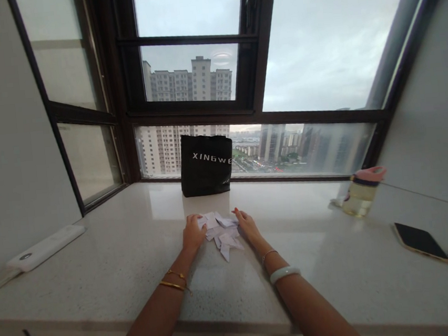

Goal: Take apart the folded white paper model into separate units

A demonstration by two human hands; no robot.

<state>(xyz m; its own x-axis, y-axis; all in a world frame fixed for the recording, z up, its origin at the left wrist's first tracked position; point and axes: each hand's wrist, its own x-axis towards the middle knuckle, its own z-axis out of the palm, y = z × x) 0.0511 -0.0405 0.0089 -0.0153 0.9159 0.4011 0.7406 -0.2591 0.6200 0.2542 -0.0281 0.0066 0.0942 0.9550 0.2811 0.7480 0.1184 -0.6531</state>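
A loose heap of torn white paper scraps (225,234) lies on the pale stone counter between my hands. At its left edge my left hand (193,232) is curled, with fingers and thumb closed on some of the scraps. My right hand (247,224) rests against the right edge of the heap, fingers stretched forward and the thumb apart from them. Just behind the paper stands an upright black bag (207,172) with white lettering, touched by neither hand.
A white power strip (47,247) lies at the left, its cable running off the counter (132,282). To the right stands a bottle (361,194) with a pink lid. A dark phone (420,240) lies nearer me on that side. Windows (324,142) border the back.
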